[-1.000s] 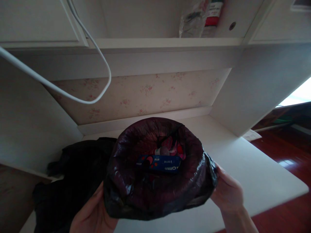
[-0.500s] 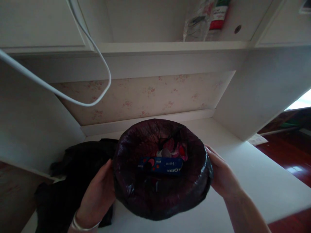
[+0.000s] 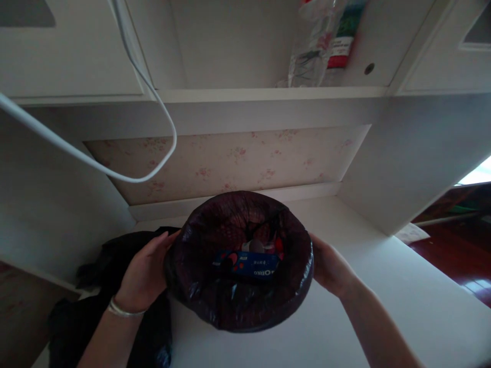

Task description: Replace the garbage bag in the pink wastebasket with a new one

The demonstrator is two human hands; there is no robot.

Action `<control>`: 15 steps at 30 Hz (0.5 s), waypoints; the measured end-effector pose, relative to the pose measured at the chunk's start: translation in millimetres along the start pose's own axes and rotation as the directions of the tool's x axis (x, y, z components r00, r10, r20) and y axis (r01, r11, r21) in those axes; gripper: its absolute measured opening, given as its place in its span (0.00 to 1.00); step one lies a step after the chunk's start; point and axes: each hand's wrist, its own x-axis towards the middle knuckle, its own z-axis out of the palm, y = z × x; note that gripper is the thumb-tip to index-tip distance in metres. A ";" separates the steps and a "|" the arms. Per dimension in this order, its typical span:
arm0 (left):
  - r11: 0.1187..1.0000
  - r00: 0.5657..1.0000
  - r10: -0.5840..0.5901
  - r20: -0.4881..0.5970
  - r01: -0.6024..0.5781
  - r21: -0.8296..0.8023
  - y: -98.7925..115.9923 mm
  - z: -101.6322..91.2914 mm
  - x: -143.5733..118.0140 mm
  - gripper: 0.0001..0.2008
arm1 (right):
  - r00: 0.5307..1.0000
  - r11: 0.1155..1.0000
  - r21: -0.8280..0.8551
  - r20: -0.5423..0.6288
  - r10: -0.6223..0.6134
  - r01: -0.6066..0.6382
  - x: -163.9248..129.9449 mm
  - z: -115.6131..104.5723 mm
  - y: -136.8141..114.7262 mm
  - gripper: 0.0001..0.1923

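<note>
A round bin lined with a dark plastic bag (image 3: 215, 301) stands on the white desk (image 3: 383, 296), in the middle of the view. Inside lie a blue Oreo box (image 3: 247, 263) and some red and pink wrappers (image 3: 268, 244). My left hand (image 3: 143, 273) grips the bin's left side; a silver bracelet sits on that wrist. On the opposite side my right hand (image 3: 329, 267) presses against the bin's wall. Both hands hold the bin between them.
A heap of black plastic bags (image 3: 103, 306) lies on the desk at the left. A white cable (image 3: 115, 168) loops down in front of the flowered back panel. On the shelf above stand a clear bag and a bottle (image 3: 326, 46). Red wooden floor shows at right.
The bin has moved away from me and a little to the left on the desk. Both hands have slid from under its near edge up to its sides.
</note>
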 end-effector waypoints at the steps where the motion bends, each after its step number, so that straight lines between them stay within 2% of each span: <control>1: 0.999 0.999 -0.030 0.009 0.030 0.024 2.5 -2.2 6.6 0.11 | 1.000 1.000 -0.023 0.012 0.015 -0.015 5.3 -1.3 -0.8 0.14; 6: 0.985 0.986 -0.126 0.108 0.112 0.128 6.7 -0.4 36.7 0.12 | 0.998 0.990 -0.135 0.049 0.041 -0.034 32.8 7.0 -7.4 0.17; 8: 0.981 0.983 -0.141 0.116 0.123 0.152 6.7 6.6 43.0 0.14 | 0.999 0.989 -0.146 0.041 -0.027 0.032 41.0 14.8 -9.0 0.18; 11: 0.981 0.984 -0.134 0.120 0.114 0.157 6.0 19.3 47.0 0.16 | 0.981 0.967 -0.167 -0.017 -0.196 0.190 51.9 23.9 -7.7 0.20; 15: 0.989 0.992 -0.042 0.122 0.024 0.146 6.0 31.2 55.1 0.13 | 0.943 0.940 -0.185 -0.117 -0.312 0.288 72.1 31.0 -1.7 0.18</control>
